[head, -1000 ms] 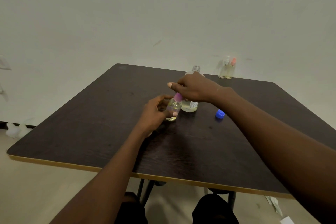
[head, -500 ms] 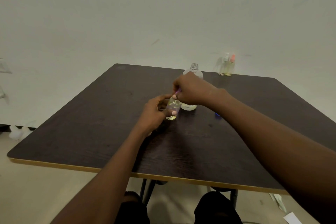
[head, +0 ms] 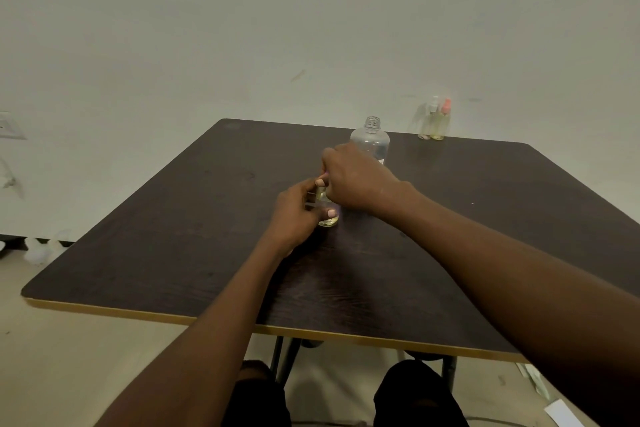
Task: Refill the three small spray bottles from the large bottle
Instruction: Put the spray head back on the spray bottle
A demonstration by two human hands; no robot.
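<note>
A small clear spray bottle with yellowish liquid stands on the dark table near its middle. My left hand grips its body from the left. My right hand covers its top, fingers curled round the purple spray cap, which is almost fully hidden. Right behind my right hand stands the large clear bottle, uncapped and upright. Two more small spray bottles, one with a white top and one with a pink top, stand side by side at the table's far edge.
A pale wall rises just behind the table. The table's front edge has a yellow trim. My knees show under it. White paper scraps lie on the floor at the lower right.
My right hand has lowered the purple cap onto the small bottle and closed over it. The blue cap of the large bottle is now hidden behind my right arm.
</note>
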